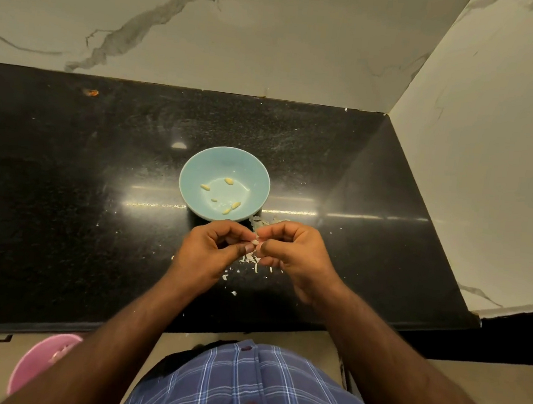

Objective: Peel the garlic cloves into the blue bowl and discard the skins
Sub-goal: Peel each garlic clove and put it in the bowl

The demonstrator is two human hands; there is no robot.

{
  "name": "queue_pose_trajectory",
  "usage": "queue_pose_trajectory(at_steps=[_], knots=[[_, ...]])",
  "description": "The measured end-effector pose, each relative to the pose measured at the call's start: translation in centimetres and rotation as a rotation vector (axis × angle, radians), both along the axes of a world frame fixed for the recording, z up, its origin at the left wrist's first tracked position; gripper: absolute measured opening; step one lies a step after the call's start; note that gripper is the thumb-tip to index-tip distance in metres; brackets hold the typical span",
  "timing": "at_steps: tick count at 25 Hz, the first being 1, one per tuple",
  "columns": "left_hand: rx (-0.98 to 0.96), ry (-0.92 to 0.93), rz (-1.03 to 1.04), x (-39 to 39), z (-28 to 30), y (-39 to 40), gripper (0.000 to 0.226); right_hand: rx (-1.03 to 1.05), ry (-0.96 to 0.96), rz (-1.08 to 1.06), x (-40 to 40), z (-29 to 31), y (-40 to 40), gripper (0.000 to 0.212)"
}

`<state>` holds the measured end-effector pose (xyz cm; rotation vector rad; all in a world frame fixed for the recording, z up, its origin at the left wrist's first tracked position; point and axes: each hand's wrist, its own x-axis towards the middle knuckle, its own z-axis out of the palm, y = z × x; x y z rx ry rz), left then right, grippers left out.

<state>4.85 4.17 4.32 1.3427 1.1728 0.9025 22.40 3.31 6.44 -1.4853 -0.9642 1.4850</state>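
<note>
Peeling in hand: left hand [214, 245] and right hand [289, 252] both pinch one garlic clove [255, 242] just in front of the bowl [197, 166]. Skins [250, 260] lie below. Next, probably: strip, drop clove in bowl.

Pink bin [40, 361] partly hidden behind left forearm

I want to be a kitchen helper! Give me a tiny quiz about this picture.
1. True or false: the blue bowl is upside down.
2. What do the left hand and right hand pinch between them?
A. a spoon
B. a garlic clove
C. a lemon
3. Where do the torn skins lie?

Key:
1. False; it stands upright, with peeled cloves inside.
2. B
3. On the black counter, under the hands.
</note>
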Motion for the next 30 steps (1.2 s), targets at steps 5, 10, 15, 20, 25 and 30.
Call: queue_pose_trajectory(at_steps=[5, 10, 15, 20, 25, 30], knots=[[0.094, 0.071, 0.04, 1.2, -0.1, -0.8, 0.021, -0.017, 0.038, 0.053, 1.7, 0.0, 0.1, 0.023], [0.174, 0.153, 0.071, 1.6, -0.1, -1.6, 0.026, -0.014, 0.023, 0.093, 2.2, 0.1, -0.3, 0.024], [0.211, 0.184, 0.065, 1.5, 0.1, -1.3, 0.028, -0.005, 0.015, 0.023, 1.6, -0.3, 0.0, 0.025], [0.18, 0.111, 0.038, 1.0, -0.2, -0.6, 0.024, 0.033, -0.02, -0.037, 0.0, -0.1, 0.0, 0.024], [0.027, -0.046, 0.059, 0.3, -0.7, 1.1, 0.025, 0.021, 0.026, -0.044, -0.4, 0.2, 0.4, 0.026], [-0.036, -0.102, 0.025, 0.1, -1.1, 0.8, 0.021, 0.061, 0.011, -0.007, -0.2, 0.2, -0.1, 0.025]])
